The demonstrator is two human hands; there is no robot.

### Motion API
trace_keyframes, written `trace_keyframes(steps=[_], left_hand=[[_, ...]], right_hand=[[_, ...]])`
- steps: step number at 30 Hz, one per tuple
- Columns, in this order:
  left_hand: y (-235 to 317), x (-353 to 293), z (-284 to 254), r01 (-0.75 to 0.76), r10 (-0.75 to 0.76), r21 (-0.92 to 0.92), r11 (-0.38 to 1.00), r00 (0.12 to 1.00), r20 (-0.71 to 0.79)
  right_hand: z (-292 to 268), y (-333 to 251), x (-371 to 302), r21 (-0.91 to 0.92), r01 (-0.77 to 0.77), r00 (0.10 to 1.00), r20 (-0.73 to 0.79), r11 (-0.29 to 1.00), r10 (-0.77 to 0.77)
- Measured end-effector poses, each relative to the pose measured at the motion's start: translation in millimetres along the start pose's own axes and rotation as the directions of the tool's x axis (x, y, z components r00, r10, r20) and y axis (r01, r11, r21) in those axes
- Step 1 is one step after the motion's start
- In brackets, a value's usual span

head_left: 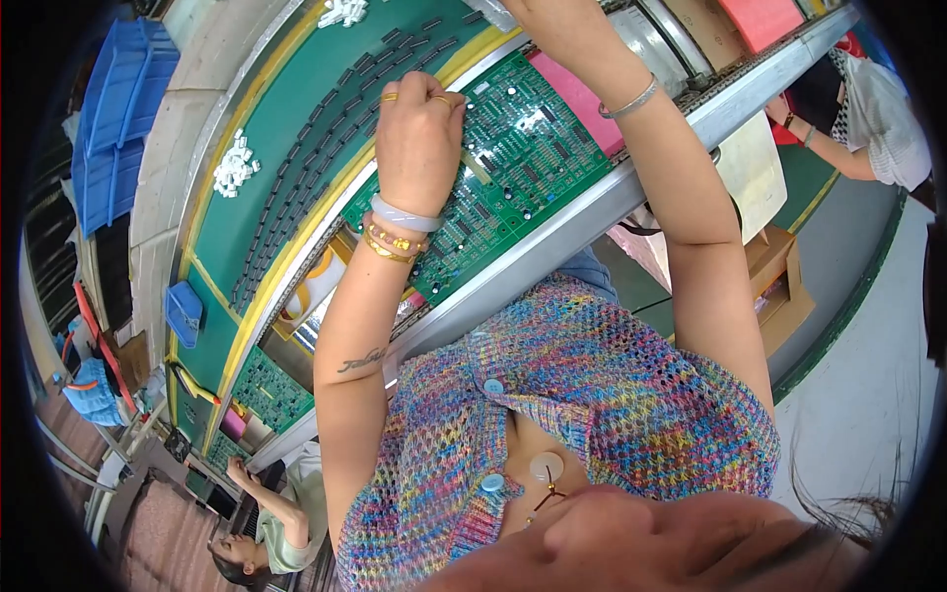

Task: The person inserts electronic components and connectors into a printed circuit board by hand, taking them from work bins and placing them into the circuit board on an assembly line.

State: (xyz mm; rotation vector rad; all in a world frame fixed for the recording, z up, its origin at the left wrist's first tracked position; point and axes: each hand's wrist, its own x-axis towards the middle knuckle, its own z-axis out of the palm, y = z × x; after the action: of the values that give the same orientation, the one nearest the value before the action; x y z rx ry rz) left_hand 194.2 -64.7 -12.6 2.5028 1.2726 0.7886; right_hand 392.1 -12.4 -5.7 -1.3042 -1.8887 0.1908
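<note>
Well, from afar I see the left hand (419, 143) over the green board (543, 163) by the rail (552, 238), its fingers close together. The right hand (562, 30) is cut off up top. I can't tell if either holds anything. Black bits (345, 76) lie in rows on the counter (283, 107).

Circuit board (552, 163): green, dotted with black chips and white print. Work surface (219, 237) deeper green, edged in yellow. Black strip parts (314, 133) in rows; small connectors (235, 170) white. Sheet (577, 104) bright pink; rail (538, 253) silver-grey. Bins (123, 104) and small tray (183, 314) blue. Left hand (419, 138): gold-coloured rings (390, 97), pale translucent bangle (404, 215). Silver-coloured bracelet (628, 101) on right arm (691, 183). Knit top (631, 414) flecked blue, pink, purple, yellow; buttons (494, 386) light blue. Carton (784, 306) brown.
</note>
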Motion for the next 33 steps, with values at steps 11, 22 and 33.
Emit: trace_keyframes(steps=[11,22,33], left_hand=[[-73,-27,-86,0.307,-0.294,0.171,0.936,0.951,-0.094],[-164,-50,-110,0.197,-0.190,0.380,0.904,0.980,-0.056],[-130,-60,-110,0.286,-0.258,0.222,0.932,0.955,-0.146]], right_hand=[[-9,-22,-22,0.138,-0.199,0.975,0.129,0.970,0.182],[37,-82,-29,0.106,0.249,0.923,0.276,0.963,-0.269],[71,-92,-40,0.069,0.406,0.855,0.323,0.911,-0.406]])
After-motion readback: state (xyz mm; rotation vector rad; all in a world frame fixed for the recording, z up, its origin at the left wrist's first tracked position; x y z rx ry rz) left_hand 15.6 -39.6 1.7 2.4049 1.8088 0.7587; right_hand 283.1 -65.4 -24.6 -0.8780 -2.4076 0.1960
